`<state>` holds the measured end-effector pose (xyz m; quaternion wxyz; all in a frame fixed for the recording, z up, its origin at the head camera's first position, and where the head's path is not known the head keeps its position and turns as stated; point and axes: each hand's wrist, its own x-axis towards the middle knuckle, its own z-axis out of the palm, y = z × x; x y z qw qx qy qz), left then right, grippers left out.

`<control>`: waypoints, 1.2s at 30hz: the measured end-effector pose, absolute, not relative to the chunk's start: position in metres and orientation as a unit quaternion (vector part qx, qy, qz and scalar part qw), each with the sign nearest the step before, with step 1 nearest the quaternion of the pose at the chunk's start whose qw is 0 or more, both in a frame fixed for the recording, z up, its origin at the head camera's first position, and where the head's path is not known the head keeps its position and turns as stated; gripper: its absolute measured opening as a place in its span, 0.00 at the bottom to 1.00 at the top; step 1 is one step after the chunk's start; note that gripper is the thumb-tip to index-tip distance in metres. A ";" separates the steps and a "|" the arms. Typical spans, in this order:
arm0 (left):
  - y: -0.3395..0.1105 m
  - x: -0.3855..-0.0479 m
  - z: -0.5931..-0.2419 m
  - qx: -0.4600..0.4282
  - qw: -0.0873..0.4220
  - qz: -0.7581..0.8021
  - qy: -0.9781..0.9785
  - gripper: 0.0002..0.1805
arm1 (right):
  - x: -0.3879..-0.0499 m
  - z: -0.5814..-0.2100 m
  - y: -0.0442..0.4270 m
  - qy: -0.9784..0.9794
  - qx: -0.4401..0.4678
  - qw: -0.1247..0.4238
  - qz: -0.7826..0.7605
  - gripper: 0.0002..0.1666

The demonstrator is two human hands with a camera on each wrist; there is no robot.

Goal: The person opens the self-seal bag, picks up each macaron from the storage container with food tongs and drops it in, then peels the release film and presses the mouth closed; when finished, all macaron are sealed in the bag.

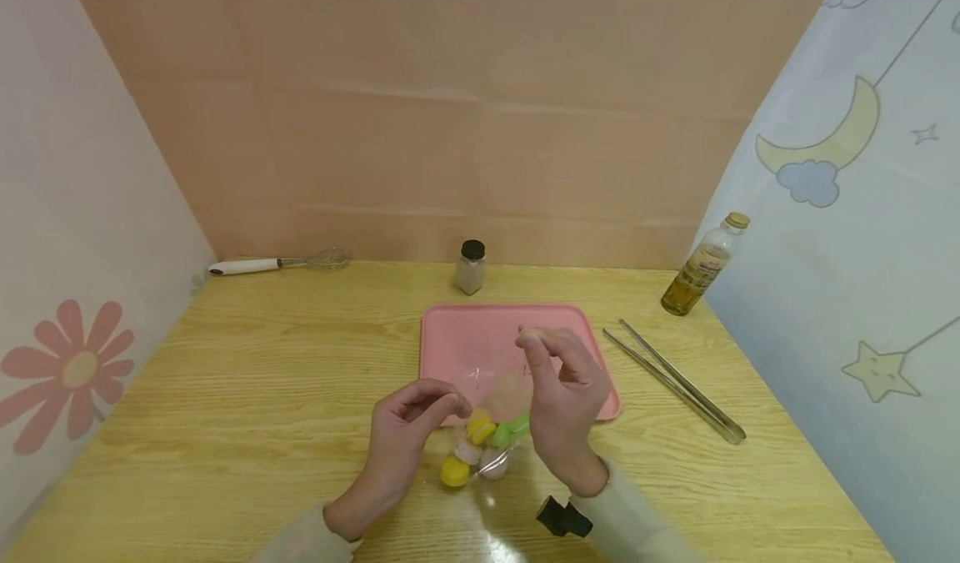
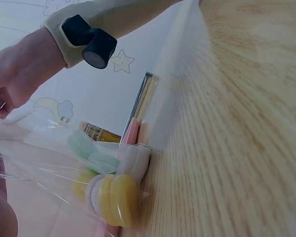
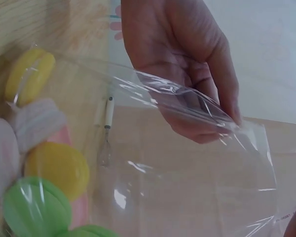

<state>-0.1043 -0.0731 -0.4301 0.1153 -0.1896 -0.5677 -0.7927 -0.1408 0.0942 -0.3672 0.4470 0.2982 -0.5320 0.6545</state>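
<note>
A clear plastic bag [image 3: 133, 170] with several macarons in it hangs between my two hands, just in front of the pink tray [image 1: 468, 329]. Its bottom seems to rest on or close to the table. The macarons are yellow [image 2: 119, 200], green [image 3: 37, 206] and pale pinkish white [image 2: 134, 162]. My left hand [image 1: 401, 429] pinches one side of the bag's upper edge between thumb and fingers. Higher up and over the tray, my right hand [image 1: 566, 396] pinches the other side. In the right wrist view only a bit of the right hand's fingers shows.
Metal tongs [image 1: 678, 384] lie on the table right of the tray. Behind them stands an oil bottle [image 1: 697, 273] with a yellow cap. A black-lidded jar [image 1: 471, 269] is beyond the tray. At the back left lies a whisk [image 1: 251, 266] with a white handle.
</note>
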 end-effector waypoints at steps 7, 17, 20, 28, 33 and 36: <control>-0.073 -0.105 -0.430 -0.185 0.117 -0.794 -0.568 0.06 | -0.143 -0.358 0.100 -0.526 0.289 0.455 0.657 0.04; -0.073 -0.105 -0.431 -0.201 0.127 -0.794 -0.560 0.06 | -0.150 -0.338 0.109 -0.535 0.267 0.474 0.647 0.05; -0.073 -0.105 -0.431 -0.201 0.126 -0.795 -0.559 0.06 | -0.151 -0.332 0.113 -0.541 0.261 0.483 0.637 0.06; -0.074 -0.106 -0.433 -0.183 0.133 -0.789 -0.571 0.05 | -0.153 -0.312 0.123 -0.526 0.250 0.493 0.646 0.07; -0.076 -0.106 -0.433 -0.174 0.139 -0.787 -0.576 0.05 | -0.152 -0.301 0.129 -0.504 0.234 0.503 0.662 0.07; -0.077 -0.105 -0.433 -0.175 0.135 -0.788 -0.574 0.05 | -0.150 -0.295 0.132 -0.499 0.226 0.516 0.659 0.08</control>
